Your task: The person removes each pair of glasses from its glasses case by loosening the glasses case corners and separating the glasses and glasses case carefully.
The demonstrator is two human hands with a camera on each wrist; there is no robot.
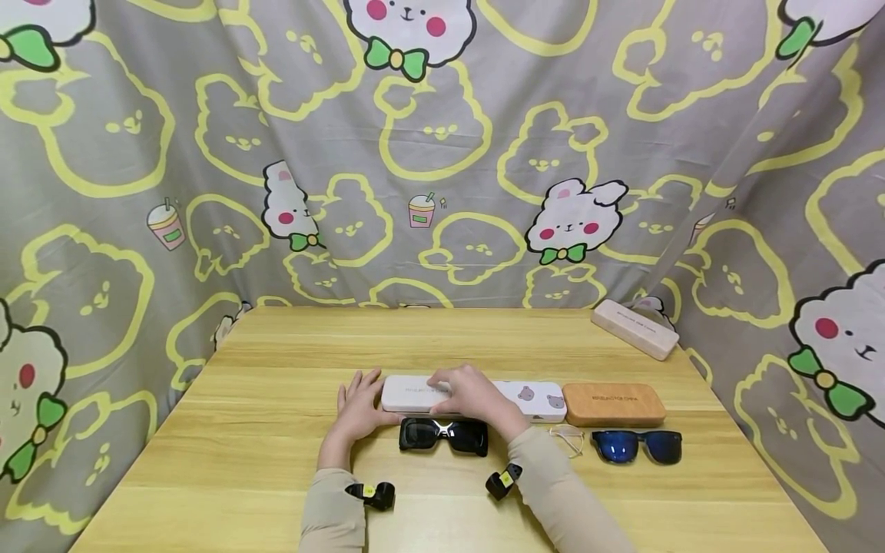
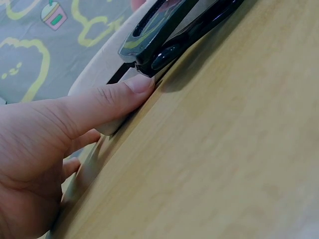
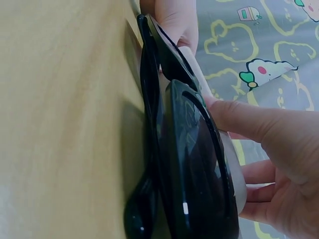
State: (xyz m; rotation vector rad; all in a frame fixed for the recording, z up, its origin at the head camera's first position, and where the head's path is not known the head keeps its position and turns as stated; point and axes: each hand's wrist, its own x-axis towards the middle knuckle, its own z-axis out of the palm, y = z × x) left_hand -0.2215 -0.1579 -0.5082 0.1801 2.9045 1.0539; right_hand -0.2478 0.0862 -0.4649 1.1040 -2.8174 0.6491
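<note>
A white glasses case (image 1: 401, 393) lies lengthwise on the table, with small lettering on its lid. My left hand (image 1: 361, 407) holds its left end, the thumb (image 2: 117, 99) along the front side and the other fingers spread past the end. From above, my right hand (image 1: 473, 393) grips the case toward its right part; the right wrist view has the thumb (image 3: 239, 117) at the near side and the other fingers around the far side. Directly in front of the case sit black sunglasses (image 1: 466, 437), which cover part of it in both wrist views.
To the right stand a white case with bear prints (image 1: 528, 399) and an orange-brown case (image 1: 615, 405). Clear-framed glasses (image 1: 568, 439) and blue-lensed sunglasses (image 1: 622, 446) lie before them. A pale pink case (image 1: 634, 329) rests at the back right corner. Patterned curtain (image 1: 442, 192) surrounds the table.
</note>
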